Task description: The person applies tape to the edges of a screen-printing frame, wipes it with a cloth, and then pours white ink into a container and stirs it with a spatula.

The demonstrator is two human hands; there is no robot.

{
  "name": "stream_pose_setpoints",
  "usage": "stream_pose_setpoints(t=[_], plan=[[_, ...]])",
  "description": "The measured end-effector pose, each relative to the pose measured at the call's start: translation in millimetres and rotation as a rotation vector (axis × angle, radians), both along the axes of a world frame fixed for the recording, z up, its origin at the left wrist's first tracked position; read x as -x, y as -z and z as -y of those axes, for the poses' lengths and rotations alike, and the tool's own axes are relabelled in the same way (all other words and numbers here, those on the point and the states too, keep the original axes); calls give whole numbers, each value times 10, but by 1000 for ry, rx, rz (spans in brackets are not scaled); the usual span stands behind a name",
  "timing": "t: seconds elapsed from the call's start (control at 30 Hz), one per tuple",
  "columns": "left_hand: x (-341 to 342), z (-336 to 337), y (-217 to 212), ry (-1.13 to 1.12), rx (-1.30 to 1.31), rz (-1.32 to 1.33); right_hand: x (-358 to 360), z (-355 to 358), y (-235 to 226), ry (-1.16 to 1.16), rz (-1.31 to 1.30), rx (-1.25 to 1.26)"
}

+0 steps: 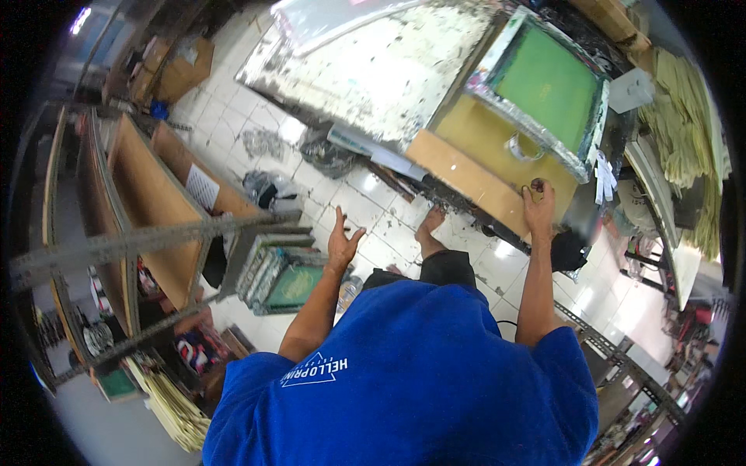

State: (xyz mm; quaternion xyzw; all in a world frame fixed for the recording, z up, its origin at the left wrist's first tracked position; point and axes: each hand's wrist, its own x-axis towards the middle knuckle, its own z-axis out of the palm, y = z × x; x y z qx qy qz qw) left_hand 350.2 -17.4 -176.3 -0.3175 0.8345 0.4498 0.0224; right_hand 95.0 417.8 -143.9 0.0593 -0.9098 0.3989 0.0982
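Wearing: you have on a blue shirt (420,380) with white lettering and an angular line emblem, upside down in this view.
Mesh marking: the green-meshed screen frame (548,85) bears a small pale mark, too faint to read.
Sheet on shelf: a white paper (202,186) with rows of dark print sits against one of the brown shelf boards (155,213); illegible from here.
Stacked frames: more screen frames (287,283) stand beside the shelving, the nearest green one also showing a pale mark.
Translucent tub: a whitish plastic container (631,90) is just beside the far right corner of your green frame; contents cannot be made out.
Bags on floor: a dark plastic bag (328,158) and a clear bag (268,188) with something dark inside.
Carton: a cardboard box (175,70), well apart from you, contents indistinct.
Right hand: your right hand (538,206) is at the near edge of the brown board (470,182), fingers curled toward the thumb; cannot tell whether they grip anything.
Tape: a roll of tape (514,150) lies between that hand and the green frame.
Left hand: your left hand (342,245) is over the tiled floor, fingers spread wide, holding nothing.
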Motion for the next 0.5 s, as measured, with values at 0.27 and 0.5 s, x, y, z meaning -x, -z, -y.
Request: stream_pose_setpoints(t=[0.27,0.5], plan=[[-3391,-190,1359,-297,-210,611,-202,143,184,88,-189,-188],[-4104,-1062,1076,-701,-588,650,-143,177,139,70,-217,-270]])
